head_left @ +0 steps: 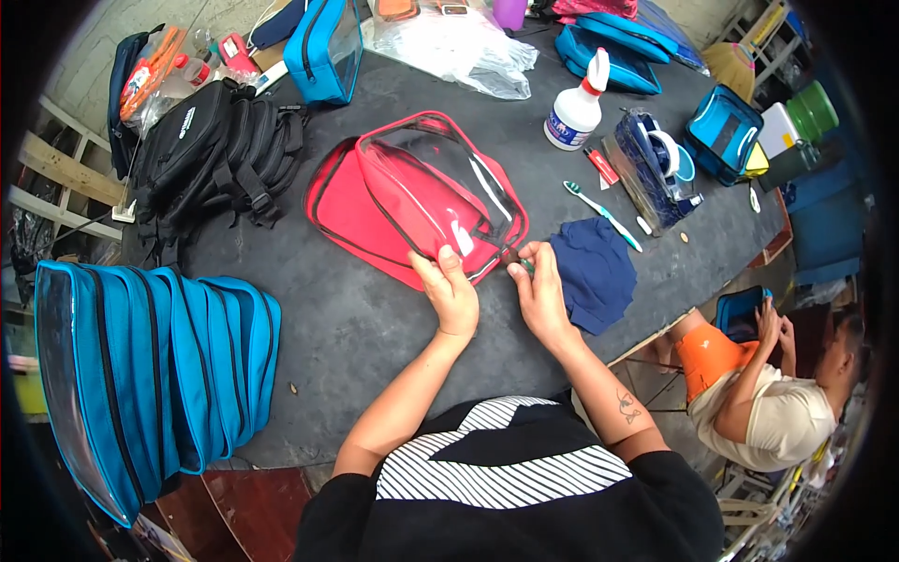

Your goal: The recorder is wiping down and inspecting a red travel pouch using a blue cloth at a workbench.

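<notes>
A red bag [361, 211] with a clear plastic front and dark edging lies on the black table [365, 347] in front of me. My left hand [452, 298] holds its near edge, thumb on top against the clear plastic and fingers curled at the red side. At the bag's near right corner, my right hand [545, 292] is closed on a small dark-and-green tool [525, 265]. The tool's tip meets the bag's edging; its exact kind is mostly hidden by the fingers. Just right of that hand lies a crumpled navy cloth [595, 272].
Blue bags [169, 365] stand stacked at the left, below a black backpack [211, 155]. A white spray bottle [573, 110], toothbrush [604, 215], red lighter [601, 167] and tape dispenser [655, 173] are at the right. Another person [768, 403] sits beyond the right edge, handling a blue bag.
</notes>
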### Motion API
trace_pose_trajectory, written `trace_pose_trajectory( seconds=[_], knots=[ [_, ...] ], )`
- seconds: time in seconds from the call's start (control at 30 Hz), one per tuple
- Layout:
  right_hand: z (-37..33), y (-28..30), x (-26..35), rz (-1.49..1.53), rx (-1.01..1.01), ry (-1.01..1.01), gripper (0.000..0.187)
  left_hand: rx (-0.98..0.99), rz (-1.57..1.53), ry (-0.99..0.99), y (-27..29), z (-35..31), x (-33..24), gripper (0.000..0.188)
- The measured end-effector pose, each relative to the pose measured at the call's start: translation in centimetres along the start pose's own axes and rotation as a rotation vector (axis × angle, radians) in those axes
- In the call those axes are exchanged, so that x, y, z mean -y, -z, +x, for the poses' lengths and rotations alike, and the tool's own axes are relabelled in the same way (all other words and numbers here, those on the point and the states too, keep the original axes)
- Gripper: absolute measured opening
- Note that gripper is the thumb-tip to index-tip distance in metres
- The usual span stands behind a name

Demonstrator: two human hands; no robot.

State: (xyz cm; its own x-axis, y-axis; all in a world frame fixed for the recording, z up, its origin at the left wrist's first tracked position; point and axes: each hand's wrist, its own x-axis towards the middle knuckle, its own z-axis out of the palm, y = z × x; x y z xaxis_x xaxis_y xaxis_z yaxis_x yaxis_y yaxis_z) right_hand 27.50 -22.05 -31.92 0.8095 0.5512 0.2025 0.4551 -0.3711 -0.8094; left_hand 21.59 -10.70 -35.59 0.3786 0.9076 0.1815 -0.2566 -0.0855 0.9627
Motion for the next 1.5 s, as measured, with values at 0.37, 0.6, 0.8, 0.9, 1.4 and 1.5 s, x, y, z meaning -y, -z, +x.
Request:
trace_pose_trajectory(
  seconds=[0.37, 0.6, 0.8, 0.9, 1.4, 1.5],
  knots=[
    [1.1, 2.2, 3.8, -0.482, -0.068, 0.195, 0.024, 0.006, 0.026, 0.081, 0.7, -0.1, 0.1, 0.04],
    [1.5, 2.7, 4.4, -0.622, -0.05, 0.229, 0.025, 0.031, 0.037, 0.022, 0.5, -0.2, -1.1, 0.036],
    [2.1, 3.0, 5.0, -0.69, 0.008, 0.281, 0.021, 0.056, 0.14, 0.008, 0.8, -0.5, -0.6, 0.035],
    [2.1, 3.0, 4.9, -0.708, 0.017, 0.307, 0.02, 0.057, 0.159, -0.008, 0.6, -0.5, -0.6, 0.035],
    [2.3, 1.4, 1.9, -0.108, -0.022, 0.035, 0.029, -0.024, -0.009, 0.076, 0.9, 0.3, 1.1, 0.033],
    [2.4, 2.5, 3.3, -0.458, -0.019, 0.184, 0.028, 0.0, 0.011, 0.121, 1.1, 0.1, 1.0, 0.041]
  ],
)
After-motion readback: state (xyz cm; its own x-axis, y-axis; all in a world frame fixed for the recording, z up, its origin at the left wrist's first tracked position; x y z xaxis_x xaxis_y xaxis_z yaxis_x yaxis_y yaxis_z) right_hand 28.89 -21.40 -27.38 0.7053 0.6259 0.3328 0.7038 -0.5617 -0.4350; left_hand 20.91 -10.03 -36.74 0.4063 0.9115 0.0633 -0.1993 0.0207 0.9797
